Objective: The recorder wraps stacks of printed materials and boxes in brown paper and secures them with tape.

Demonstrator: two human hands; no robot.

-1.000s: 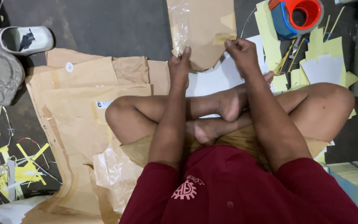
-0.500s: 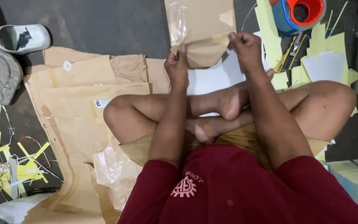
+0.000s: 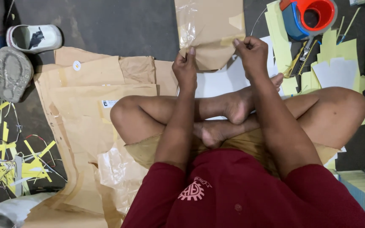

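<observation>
Both hands, left hand (image 3: 185, 67) and right hand (image 3: 252, 54), are gripping a brown paper package (image 3: 210, 29) at twelve o'clock; tape dispenser (image 3: 307, 17) is sitting at one o'clock.

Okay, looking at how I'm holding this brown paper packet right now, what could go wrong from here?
The left hand and right hand pinch only the near edge of the brown paper packet, so it may tear or slip there. The clear tape along its left side looks wrinkled and might stick to the fingers. A utility knife lies close beside the right foot, near the tape dispenser; shifting the legs might bump it.
</observation>
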